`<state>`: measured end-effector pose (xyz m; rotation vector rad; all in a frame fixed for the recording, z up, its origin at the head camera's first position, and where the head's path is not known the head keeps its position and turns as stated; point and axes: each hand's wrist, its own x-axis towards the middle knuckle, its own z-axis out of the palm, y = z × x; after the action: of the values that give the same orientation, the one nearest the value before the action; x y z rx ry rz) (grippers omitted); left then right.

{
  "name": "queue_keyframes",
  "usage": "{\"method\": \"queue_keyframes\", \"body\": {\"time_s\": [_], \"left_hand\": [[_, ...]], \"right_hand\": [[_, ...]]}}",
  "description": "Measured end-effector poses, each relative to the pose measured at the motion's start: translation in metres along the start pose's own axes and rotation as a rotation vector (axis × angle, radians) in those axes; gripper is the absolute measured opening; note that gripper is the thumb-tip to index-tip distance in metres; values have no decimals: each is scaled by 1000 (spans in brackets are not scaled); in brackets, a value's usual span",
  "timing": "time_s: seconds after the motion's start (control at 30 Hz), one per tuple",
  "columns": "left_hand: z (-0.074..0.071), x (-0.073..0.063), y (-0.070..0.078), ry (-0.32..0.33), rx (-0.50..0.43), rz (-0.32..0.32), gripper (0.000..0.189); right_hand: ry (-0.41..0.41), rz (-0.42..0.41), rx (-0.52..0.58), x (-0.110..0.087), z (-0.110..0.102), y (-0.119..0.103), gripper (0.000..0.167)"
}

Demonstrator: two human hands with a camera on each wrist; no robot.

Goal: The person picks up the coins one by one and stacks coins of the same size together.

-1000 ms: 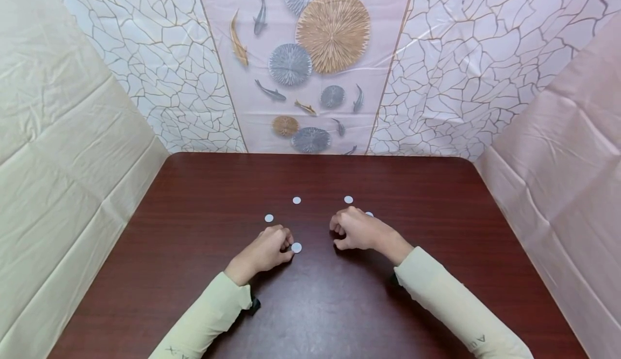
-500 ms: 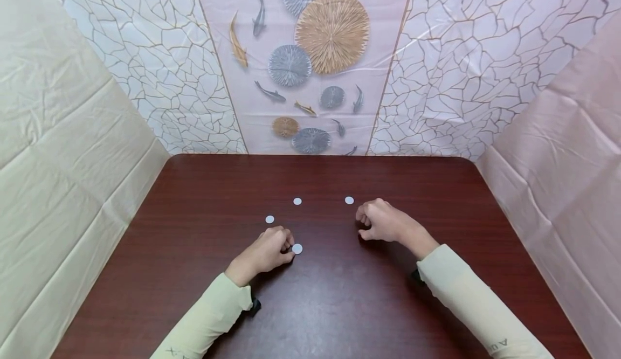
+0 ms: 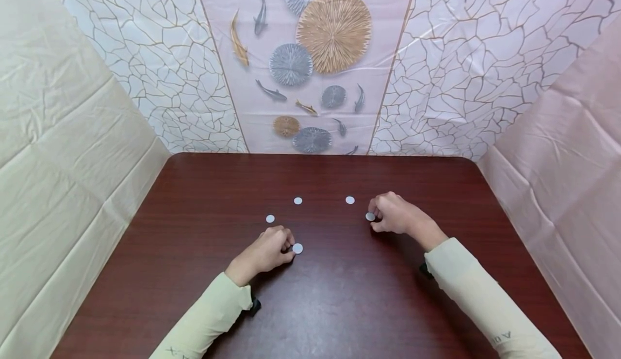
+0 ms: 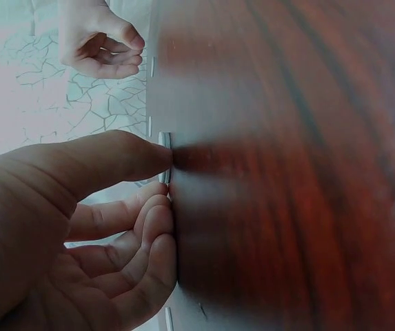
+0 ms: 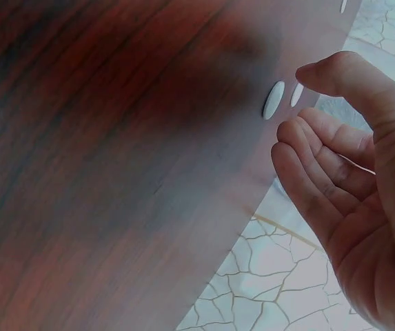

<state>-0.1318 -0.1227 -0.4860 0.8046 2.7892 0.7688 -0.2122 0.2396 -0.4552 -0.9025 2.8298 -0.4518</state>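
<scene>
Several flat white round discs lie on the dark red-brown table. My left hand (image 3: 268, 248) rests at the near left disc (image 3: 297, 248), thumb and index finger pinching its edge; in the left wrist view this disc (image 4: 165, 157) shows edge-on by the thumb tip. To the right, my right hand (image 3: 394, 213) hovers low with thumb and fingers apart around another disc (image 3: 370, 216). In the right wrist view that disc (image 5: 274, 100) sits just beyond the fingertips, with a gap to the thumb.
Farther back on the wooden table (image 3: 310, 316) lie a left disc (image 3: 270, 219), a middle disc (image 3: 298, 201) and a right disc (image 3: 350, 200). A patterned cloth (image 3: 310, 100) hangs behind the back edge, with pale cloth walls on both sides.
My right hand has moved right and slightly back, from the middle of the table to the rightmost disc, which has come into view by its fingers. My left hand has stayed at its disc.
</scene>
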Motion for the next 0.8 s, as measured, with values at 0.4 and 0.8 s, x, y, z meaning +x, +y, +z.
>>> {"method": "queue_keyframes", "body": {"time_s": [0.4, 0.8], "left_hand": [[0, 0, -1, 35, 25, 63, 13], [0, -1, -2, 25, 19, 51, 13]], "right_hand": [[-42, 50, 22, 7, 0, 11, 26], [-78, 17, 37, 16, 0, 18, 20]]}}
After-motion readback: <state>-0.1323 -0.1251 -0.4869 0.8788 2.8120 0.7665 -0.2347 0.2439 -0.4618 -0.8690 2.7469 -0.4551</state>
